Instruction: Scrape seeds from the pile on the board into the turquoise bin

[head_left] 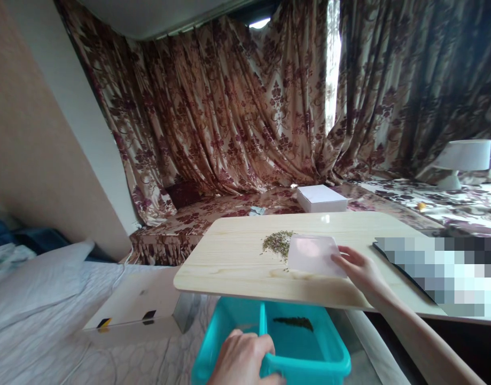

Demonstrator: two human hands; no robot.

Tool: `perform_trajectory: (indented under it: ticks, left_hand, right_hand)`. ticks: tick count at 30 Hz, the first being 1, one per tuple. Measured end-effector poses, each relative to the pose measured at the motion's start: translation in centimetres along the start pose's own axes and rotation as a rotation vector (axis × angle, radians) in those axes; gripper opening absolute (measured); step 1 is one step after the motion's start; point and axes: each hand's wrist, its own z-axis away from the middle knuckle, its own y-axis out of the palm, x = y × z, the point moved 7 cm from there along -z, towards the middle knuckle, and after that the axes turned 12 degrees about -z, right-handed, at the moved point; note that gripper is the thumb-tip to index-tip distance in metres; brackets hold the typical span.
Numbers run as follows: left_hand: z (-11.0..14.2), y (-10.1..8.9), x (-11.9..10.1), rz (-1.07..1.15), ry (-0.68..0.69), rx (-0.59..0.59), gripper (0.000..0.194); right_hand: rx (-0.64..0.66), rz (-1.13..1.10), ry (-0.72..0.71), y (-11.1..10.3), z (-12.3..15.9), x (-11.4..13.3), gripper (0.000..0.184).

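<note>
My right hand [359, 270] grips the right edge of a flat white plastic card [314, 255] that lies on a pale wooden board [237, 267]. The card's left edge touches a small pile of dried green herb [278, 243]. My left hand [245, 359] is closed on the near rim of a teal plastic bin [329, 358] held just below the board's front edge. A divider splits the bin, and a little dark green herb [293, 323] lies on its floor in the right part.
A white box [321, 198] sits beyond the board on a patterned covering. A white lamp [464, 160] stands at the far right. Heavy patterned curtains [237, 107] fill the back. A flat white carton [129, 307] and bedding [32, 289] lie at the left.
</note>
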Motion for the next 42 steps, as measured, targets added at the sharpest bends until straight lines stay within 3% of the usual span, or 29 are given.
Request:
perform_trajectory:
  ticks: [18, 29, 33, 38, 42]
  left_hand:
    - [0.6, -1.1, -0.4, 0.012, -0.049, 0.006, 0.022]
    - [0.6, -0.7, 0.3, 0.013, -0.036, -0.014, 0.022]
    - [0.2, -0.3, 0.6, 0.009, -0.01, -0.025, 0.023]
    - [0.1, 0.0, 0.8, 0.006, -0.015, -0.016, 0.025]
    - [0.2, -0.4, 0.8, 0.001, -0.029, -0.017, 0.024]
  right_hand:
    - [0.002, -0.004, -0.026, 0.7, 0.4, -0.1, 0.035]
    - [0.017, 0.029, -0.027, 1.5, 1.0, 0.4, 0.031]
    - [0.047, 0.023, -0.017, 1.2, 1.3, 0.1, 0.032]
    - [0.197, 0.009, 0.026, 1.3, 2.0, -0.3, 0.038]
    - [0.16, -0.045, -0.029, 1.4, 1.7, 0.3, 0.044]
